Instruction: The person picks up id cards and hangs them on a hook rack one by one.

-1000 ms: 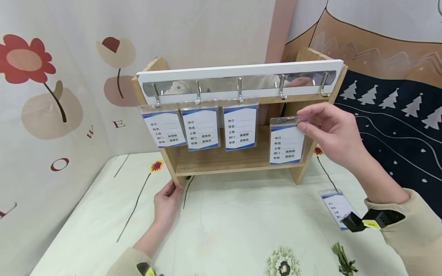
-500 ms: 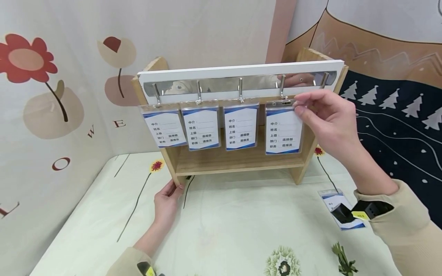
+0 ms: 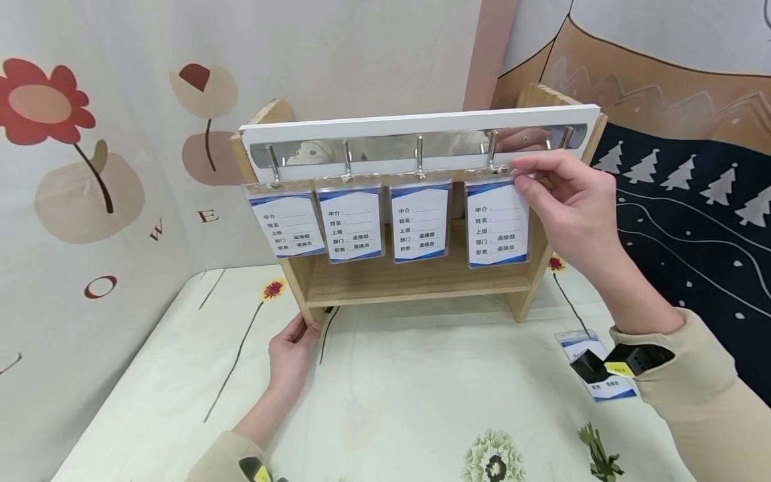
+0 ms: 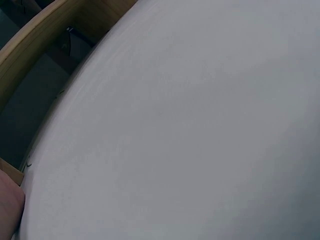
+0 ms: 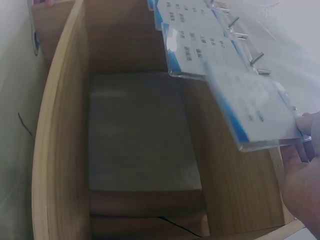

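Note:
My right hand (image 3: 575,207) pinches the upper right corner of a clear-sleeved ID badge (image 3: 497,231). The badge's top edge is at the tip of the fourth metal hook (image 3: 492,150); whether the hook passes through the slot I cannot tell. In the right wrist view the same badge (image 5: 255,107) tilts beside the fingers. Three similar badges (image 3: 419,221) hang from the hooks to its left. Low on the left, my left hand (image 3: 290,355) holds the foot of the wooden rack (image 3: 385,293). Only a bit of that hand (image 4: 9,205) shows in the left wrist view.
Another badge (image 3: 611,388) lies on the pale floral tablecloth (image 3: 409,388) at the right, partly hidden by the right wrist's camera. The fifth hook (image 3: 566,137) is partly behind the right hand. A patterned curtain (image 3: 385,53) stands behind the rack.
The right hand has raised the badge from below the fourth hook up to the hook's tip, then shifted it slightly right. The left hand stays at the rack's foot.

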Demonstrator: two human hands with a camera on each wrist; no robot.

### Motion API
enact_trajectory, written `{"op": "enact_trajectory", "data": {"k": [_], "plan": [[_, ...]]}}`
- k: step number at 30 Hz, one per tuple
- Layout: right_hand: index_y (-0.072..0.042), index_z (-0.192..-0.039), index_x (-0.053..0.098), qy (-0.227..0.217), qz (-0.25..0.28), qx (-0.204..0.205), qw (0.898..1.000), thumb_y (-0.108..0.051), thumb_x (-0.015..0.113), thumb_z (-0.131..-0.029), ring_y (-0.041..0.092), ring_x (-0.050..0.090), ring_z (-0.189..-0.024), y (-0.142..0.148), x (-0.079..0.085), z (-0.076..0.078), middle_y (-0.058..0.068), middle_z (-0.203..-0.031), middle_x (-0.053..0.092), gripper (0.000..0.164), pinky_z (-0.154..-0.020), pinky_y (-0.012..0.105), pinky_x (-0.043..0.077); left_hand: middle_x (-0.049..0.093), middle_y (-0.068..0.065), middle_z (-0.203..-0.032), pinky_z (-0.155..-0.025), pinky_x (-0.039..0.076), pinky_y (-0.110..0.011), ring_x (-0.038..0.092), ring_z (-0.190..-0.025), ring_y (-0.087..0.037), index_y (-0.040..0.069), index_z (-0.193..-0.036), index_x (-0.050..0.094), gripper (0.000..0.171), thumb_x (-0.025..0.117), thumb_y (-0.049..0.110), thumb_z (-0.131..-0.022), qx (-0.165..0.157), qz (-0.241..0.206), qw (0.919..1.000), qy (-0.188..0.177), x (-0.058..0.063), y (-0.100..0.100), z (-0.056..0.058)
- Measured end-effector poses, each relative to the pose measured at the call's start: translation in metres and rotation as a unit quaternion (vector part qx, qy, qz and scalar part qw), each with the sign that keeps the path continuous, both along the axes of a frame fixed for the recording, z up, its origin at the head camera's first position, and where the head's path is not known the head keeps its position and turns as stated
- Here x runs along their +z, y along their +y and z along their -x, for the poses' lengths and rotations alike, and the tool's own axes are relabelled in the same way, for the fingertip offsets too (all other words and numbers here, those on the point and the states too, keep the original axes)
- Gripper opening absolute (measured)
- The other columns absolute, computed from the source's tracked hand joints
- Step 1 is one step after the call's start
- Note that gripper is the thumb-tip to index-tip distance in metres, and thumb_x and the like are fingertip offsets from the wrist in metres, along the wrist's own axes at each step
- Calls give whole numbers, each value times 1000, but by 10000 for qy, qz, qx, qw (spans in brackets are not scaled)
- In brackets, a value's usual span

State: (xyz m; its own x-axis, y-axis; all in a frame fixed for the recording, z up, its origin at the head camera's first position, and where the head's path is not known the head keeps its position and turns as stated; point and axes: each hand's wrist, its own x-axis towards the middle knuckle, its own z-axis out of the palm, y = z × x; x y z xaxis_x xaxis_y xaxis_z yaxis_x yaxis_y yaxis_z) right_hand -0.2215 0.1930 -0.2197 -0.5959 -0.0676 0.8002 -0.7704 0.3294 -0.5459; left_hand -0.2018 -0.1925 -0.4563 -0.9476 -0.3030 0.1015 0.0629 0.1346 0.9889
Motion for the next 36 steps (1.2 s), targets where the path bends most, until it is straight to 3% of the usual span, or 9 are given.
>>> {"op": "enact_trajectory", "data": {"k": [10,16,25,36], "plan": [[0,-121,74,-303,-151,-358,9988,4,66,-98,12,64,-100,-4,0,-1,-3,-114,71,26,-88,14,52,58,-23,-142,-90,50,-11,62,-105,4,-2,-148,51,48,62,5,-102,11,-3,10000,-8,0,0,-2],[-2,-125,73,-586,-200,-517,9967,2,66,-98,11,61,-101,-8,-2,3,3,-120,70,28,-86,13,52,58,-22,-142,-90,50,-11,62,-108,3,-1,-148,51,49,64,10,-102,24,-60,10000,-39,1,0,-2],[3,-128,69,-178,-66,-167,9997,16,59,-96,14,62,-106,-7,-13,6,-8,-120,64,36,-95,17,52,58,-23,-140,-89,51,-11,63,-107,1,-2,-147,52,47,62,7,-102,59,-11,10000,-24,1,1,-2],[9,-121,70,-61,142,-208,9997,22,61,-91,17,63,-103,2,-23,-6,-1,-119,65,34,-94,18,53,58,-24,-140,-88,51,-11,62,-106,2,-3,-147,51,46,60,6,-102,93,62,9999,-3,0,1,-1]]}}
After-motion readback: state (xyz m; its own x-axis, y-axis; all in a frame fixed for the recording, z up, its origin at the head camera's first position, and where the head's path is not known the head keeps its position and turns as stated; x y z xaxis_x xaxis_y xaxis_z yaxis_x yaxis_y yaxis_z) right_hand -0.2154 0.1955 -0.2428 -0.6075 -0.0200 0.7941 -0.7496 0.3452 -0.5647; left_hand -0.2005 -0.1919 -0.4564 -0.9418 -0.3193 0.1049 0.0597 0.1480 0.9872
